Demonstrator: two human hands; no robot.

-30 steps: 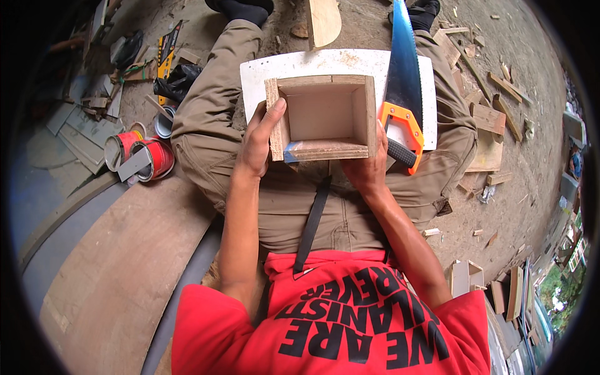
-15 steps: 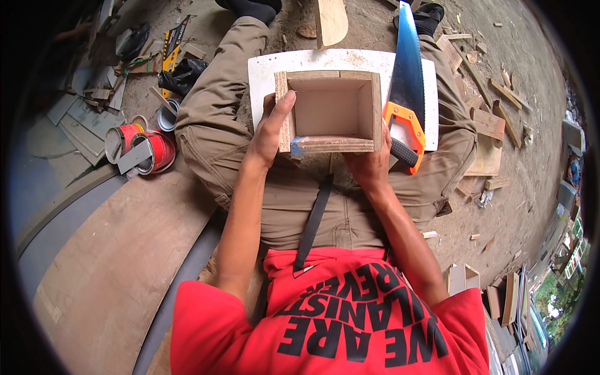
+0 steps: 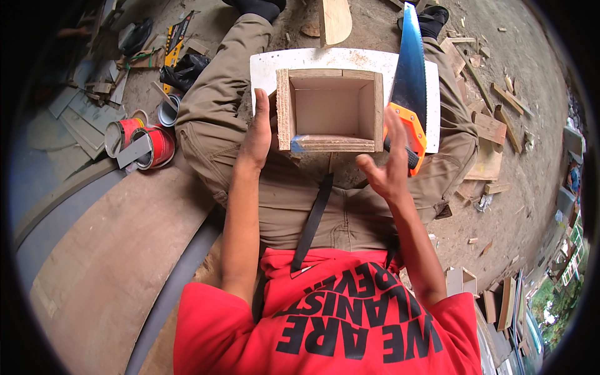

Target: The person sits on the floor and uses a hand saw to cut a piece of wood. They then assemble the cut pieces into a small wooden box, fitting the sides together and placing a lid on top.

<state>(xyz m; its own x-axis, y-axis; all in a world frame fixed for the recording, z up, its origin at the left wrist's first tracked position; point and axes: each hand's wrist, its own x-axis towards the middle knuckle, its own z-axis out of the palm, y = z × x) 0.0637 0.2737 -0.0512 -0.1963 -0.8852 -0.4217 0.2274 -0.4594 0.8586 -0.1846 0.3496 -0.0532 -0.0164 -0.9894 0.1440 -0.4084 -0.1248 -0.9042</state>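
An open wooden box point(image 3: 331, 146) with pale inner walls and a blue smear on its near edge rests on a white board point(image 3: 265, 62) between my legs. Just left of the box, my left hand point(image 3: 256, 134) is held upright with fingers extended, apart from the wood. On the other side my right hand point(image 3: 389, 159) is spread, thumb out, near the box's right corner and partly over the saw's grip. That handsaw point(image 3: 409, 69), with a blue blade and an orange and black handle, lies along the board's right side.
Beyond the board stands a pale wooden piece point(image 3: 335, 24). Red paint cans point(image 3: 161, 149) and a blue-grey can point(image 3: 169, 112) sit at left, near a black plastic bag point(image 3: 186, 72). Wood offcuts point(image 3: 489, 128) litter the ground at right. A large plywood sheet point(image 3: 119, 231) lies at lower left.
Both hands have let go of the box and moved apart from its sides, fingers opening. The box stays in nearly the same place on the board.
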